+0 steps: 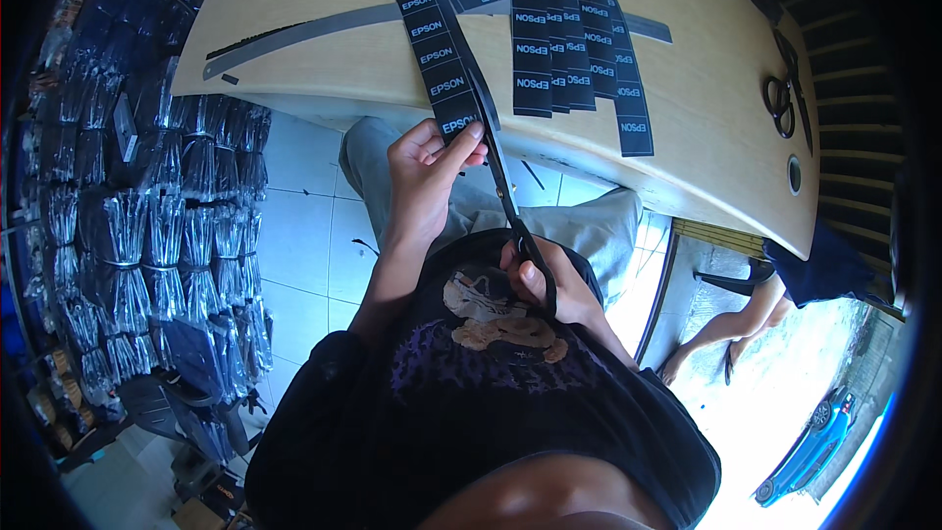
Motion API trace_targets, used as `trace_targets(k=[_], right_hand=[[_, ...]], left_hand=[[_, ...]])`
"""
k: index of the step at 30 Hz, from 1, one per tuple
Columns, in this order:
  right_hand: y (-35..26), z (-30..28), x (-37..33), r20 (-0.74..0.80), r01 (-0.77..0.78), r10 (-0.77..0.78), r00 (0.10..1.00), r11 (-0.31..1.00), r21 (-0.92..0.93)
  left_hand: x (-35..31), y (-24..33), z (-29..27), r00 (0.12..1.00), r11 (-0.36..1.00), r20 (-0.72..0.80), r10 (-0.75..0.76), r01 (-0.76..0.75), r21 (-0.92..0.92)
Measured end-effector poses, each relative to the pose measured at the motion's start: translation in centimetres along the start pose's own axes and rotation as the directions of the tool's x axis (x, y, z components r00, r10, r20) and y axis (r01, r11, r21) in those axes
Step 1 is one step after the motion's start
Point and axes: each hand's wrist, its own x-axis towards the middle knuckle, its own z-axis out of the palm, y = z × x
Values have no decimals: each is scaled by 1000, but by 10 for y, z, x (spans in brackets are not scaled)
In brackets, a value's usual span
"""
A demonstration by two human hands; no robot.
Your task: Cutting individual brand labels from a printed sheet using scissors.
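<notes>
My left hand [424,177] pinches the near end of a black label strip [432,51], printed with repeated pale lettering, between thumb and fingers. The strip slants up and away over the table's front edge. In my right hand [561,283] is a pair of black scissors [503,182], my fingers through the handle loops. Its long blades point away from me along the strip's right edge, close beside my left thumb. How far apart the blades are, I cannot tell. Several similar label strips [579,34] lie overlapping on the table [702,108], right of the held one.
A long grey metal ruler [324,27] lies across the table under the strips. Another pair of black scissors [782,93] rests near the right edge, by a round cable hole [794,175]. Plastic-wrapped bundles [128,245] are stacked at left. Another person's legs [731,334] show at right.
</notes>
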Motion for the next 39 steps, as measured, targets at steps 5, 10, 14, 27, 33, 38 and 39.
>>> trace_targets(k=[5,10,14,27,33,38,39], right_hand=[[0,3,2,-24,3,-2,1000,999,50],[5,4,2,-33,11,-7,999,994,105],[9,5,1,-30,6,-2,1000,988,155],[13,-1,2,-45,-10,15,999,994,107],[14,-1,1,-36,4,0,999,993,116],[14,-5,0,97,18,-28,995,994,105],[13,-6,1,95,20,-30,995,994,105]], left_hand=[[2,1,2,1000,1000,-8,-18,18,-1],[4,3,2,999,999,-5,-44,43,-13],[4,3,3,998,998,6,-63,63,-28],[7,8,1,993,994,32,-110,111,-9],[19,22,-1,998,988,-16,-68,70,137],[29,20,-2,987,976,-55,152,-141,165],[29,19,0,987,976,-52,153,-143,166]])
